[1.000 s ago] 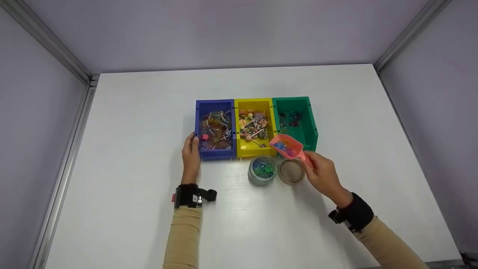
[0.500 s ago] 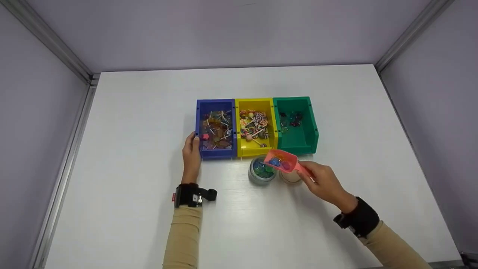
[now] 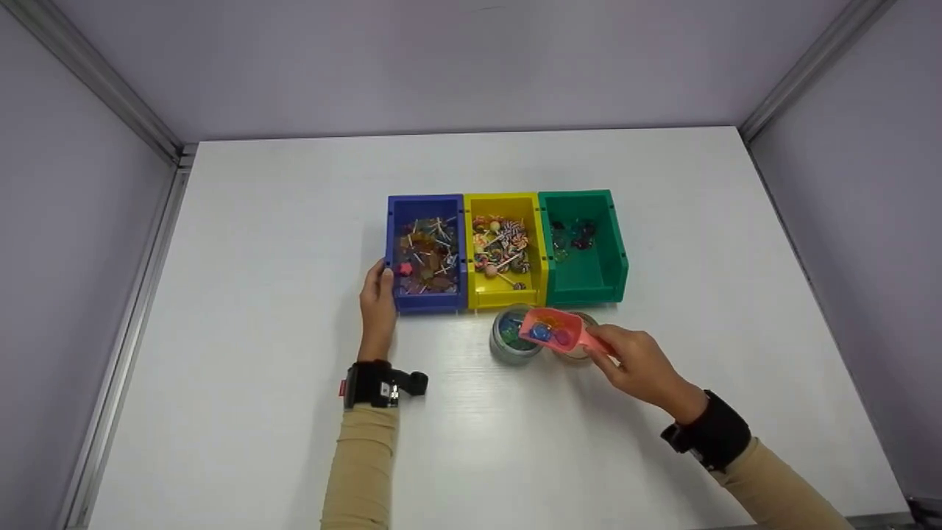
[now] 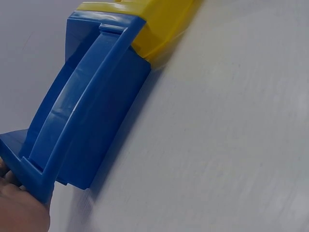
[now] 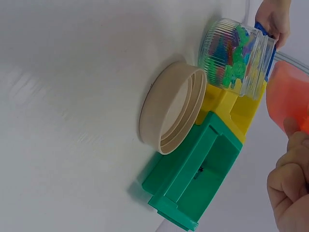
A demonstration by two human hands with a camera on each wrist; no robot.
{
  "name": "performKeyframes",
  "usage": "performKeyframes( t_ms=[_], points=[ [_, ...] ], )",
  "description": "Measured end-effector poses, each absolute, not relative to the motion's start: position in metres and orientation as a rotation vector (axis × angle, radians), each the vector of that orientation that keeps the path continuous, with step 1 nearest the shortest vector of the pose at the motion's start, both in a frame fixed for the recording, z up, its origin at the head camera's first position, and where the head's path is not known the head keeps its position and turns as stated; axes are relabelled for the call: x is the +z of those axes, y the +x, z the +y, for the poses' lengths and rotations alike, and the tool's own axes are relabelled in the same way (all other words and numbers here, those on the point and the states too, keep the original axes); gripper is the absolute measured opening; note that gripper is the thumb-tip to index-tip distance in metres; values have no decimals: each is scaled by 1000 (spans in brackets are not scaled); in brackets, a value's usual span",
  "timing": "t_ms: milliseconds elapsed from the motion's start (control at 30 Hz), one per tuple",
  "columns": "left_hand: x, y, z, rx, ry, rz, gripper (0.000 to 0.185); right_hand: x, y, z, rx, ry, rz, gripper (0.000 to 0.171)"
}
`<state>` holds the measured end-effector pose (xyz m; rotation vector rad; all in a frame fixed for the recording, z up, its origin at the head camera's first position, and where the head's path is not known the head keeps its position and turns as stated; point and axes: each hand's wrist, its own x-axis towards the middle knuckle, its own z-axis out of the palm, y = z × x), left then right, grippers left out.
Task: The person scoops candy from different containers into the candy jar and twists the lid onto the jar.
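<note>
loaded scoop over the jar, held by the right hand.
fingers pinch the handle; a tilt off the jar mouth could spill candies onto the counter. left hand rests flat on the blue bin.

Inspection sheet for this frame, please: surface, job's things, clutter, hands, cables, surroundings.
Surface: white table, bare around the work.
Job's things: pink scoop with coloured pieces, above the glass jar; beige lid upside down beside the jar.
Clutter: blue bin, yellow bin, green bin in a row, sweets inside.
Hands: left hand rests against the blue bin; right hand grips the scoop's handle.
Cables: nothing seen.
Surroundings: plain grey walls.
</note>
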<state>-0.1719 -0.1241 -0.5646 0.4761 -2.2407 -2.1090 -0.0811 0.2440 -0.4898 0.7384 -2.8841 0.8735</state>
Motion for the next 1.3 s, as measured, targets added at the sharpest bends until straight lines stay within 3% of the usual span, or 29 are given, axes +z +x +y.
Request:
performKeyframes(
  t_ms=[1300],
  points=[
    [-564,-171,-124,-2141,481,-2210,46,-451,-90,226,585,859,-3077,24]
  ],
)
